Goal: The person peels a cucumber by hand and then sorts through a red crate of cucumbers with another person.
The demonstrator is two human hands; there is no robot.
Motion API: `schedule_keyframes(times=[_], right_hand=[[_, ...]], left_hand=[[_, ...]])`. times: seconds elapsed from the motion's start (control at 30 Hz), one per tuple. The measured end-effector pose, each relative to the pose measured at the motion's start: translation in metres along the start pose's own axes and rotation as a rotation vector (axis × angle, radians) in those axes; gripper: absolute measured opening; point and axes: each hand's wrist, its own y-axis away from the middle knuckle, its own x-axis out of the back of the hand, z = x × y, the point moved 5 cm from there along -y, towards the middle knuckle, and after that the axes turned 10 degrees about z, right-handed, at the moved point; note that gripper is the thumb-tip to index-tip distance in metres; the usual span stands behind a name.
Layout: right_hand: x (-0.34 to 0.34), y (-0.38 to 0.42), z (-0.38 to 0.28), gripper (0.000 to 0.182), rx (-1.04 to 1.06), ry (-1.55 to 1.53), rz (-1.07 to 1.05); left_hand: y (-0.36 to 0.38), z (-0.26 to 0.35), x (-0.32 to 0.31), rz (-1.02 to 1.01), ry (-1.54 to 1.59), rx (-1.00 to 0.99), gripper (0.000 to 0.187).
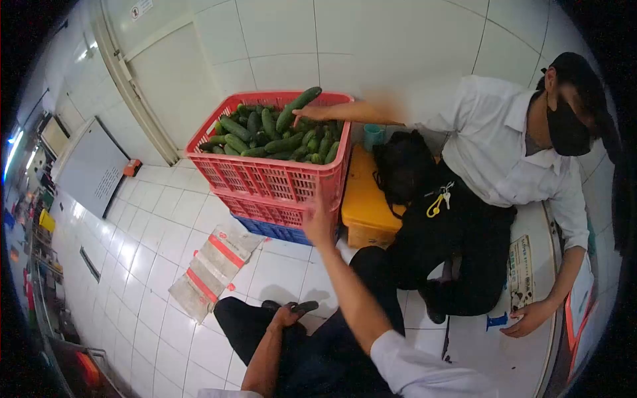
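My left hand [284,316] is low over my lap, with its fingers closed round a short, dark, oblong thing [306,306] whose kind I cannot make out. My right hand [320,222] is raised in front of the red crate [265,179]; motion smears its fingers, and I see nothing clear in it. Many green cucumbers [249,132] fill the crate. A co-worker's hand [318,114] reaches over its right side and holds one cucumber [298,108], tilted above the heap. The co-worker's other hand [533,320] is beside a small blue object [496,322].
The crate stands on another red crate and a blue one [272,230]. A yellow box [365,189], a black bag [403,166] and a teal cup [373,136] are to its right. Flattened cardboard [215,273] lies on the tiles. The co-worker sits close at right.
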Motion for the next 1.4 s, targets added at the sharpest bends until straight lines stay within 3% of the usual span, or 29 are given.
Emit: schedule_keyframes(times=[0.07, 0.13, 0.17, 0.2, 0.27, 0.37, 0.47, 0.57, 0.6, 0.67, 0.73, 0.77, 0.8, 0.87, 0.93, 1.0, 1.03, 1.13, 1.23, 1.3, 1.4], right_hand=[[-0.002, -0.036, -0.002, 0.089, -0.051, -0.036, 0.034], [-0.011, -0.056, 0.029, 0.087, -0.481, -0.368, 0.078], [-0.014, -0.055, 0.045, 0.086, -0.702, -0.526, 0.102], [-0.013, -0.054, 0.059, 0.079, -0.857, -0.741, 0.140], [-0.007, -0.047, 0.091, 0.067, -1.160, -1.175, 0.224], [-0.008, -0.032, 0.143, 0.041, -1.470, -1.568, 0.289], [0.007, -0.029, 0.133, 0.029, -1.510, -1.513, 0.302], [0.019, -0.048, 0.113, 0.031, -1.246, -1.433, 0.366], [0.013, -0.052, 0.104, 0.036, -1.224, -1.401, 0.263], [0.000, -0.052, 0.087, 0.044, -1.176, -1.329, 0.066], [-0.007, -0.039, 0.049, 0.051, -1.044, -1.010, -0.055], [-0.007, -0.031, 0.035, 0.055, -0.975, -0.851, -0.105], [-0.007, -0.024, 0.037, 0.060, -1.056, -0.897, -0.069], [-0.004, -0.025, 0.048, 0.058, -1.167, -1.268, -0.019], [0.005, -0.029, 0.070, 0.053, -1.215, -1.492, 0.090], [0.016, -0.051, 0.081, 0.057, -1.175, -1.554, 0.197], [0.021, -0.063, 0.090, 0.059, -1.143, -1.587, 0.257], [0.027, -0.081, 0.138, 0.042, -1.012, -1.592, 0.367], [0.002, -0.063, 0.105, 0.033, -1.235, -1.519, 0.102], [-0.009, -0.025, 0.072, 0.027, -1.115, -1.178, 0.050], [-0.018, 0.121, 0.064, 0.031, -1.332, -0.824, -0.735]], left_hand=[[-0.008, -0.027, -0.019, -0.090, 0.054, 0.049, 0.072], [0.000, -0.001, -0.006, -0.126, 0.009, 0.079, 0.073], [-0.006, -0.012, -0.021, -0.142, -0.035, 0.000, 0.072], [-0.025, -0.048, -0.051, -0.157, -0.077, -0.079, 0.072], [-0.023, -0.046, -0.057, -0.209, -0.141, -0.062, 0.070], [-0.007, -0.021, -0.031, -0.152, -0.041, 0.034, 0.061], [-0.008, -0.017, -0.029, -0.154, -0.048, 0.007, 0.053], [-0.015, -0.017, -0.040, -0.202, -0.106, -0.107, 0.046], [-0.021, -0.040, -0.059, -0.160, 0.048, 0.100, 0.039], [-0.038, -0.081, -0.116, -0.144, -0.116, -0.199, 0.038], [-0.014, -0.024, -0.073, -0.102, -0.465, -0.590, 0.040], [-0.021, -0.035, -0.077, -0.152, -0.301, -0.419, 0.040], [-0.029, -0.049, -0.091, -0.199, -0.134, -0.247, 0.041], [-0.035, -0.061, -0.105, -0.255, -0.094, -0.213, 0.041], [-0.029, -0.054, -0.114, -0.285, -0.344, -0.487, 0.042], [-0.034, -0.091, -0.141, -0.297, -0.091, -0.197, 0.045], [-0.030, -0.083, -0.129, -0.271, -0.087, -0.210, 0.046], [-0.020, -0.052, -0.093, -0.188, -0.098, -0.255, 0.058], [-0.022, -0.035, -0.077, -0.281, -0.084, -0.143, 0.059], [-0.023, -0.022, -0.071, -0.295, -0.283, -0.353, 0.056], [-0.024, 0.002, -0.066, -0.407, -0.636, -0.669, 0.051]])
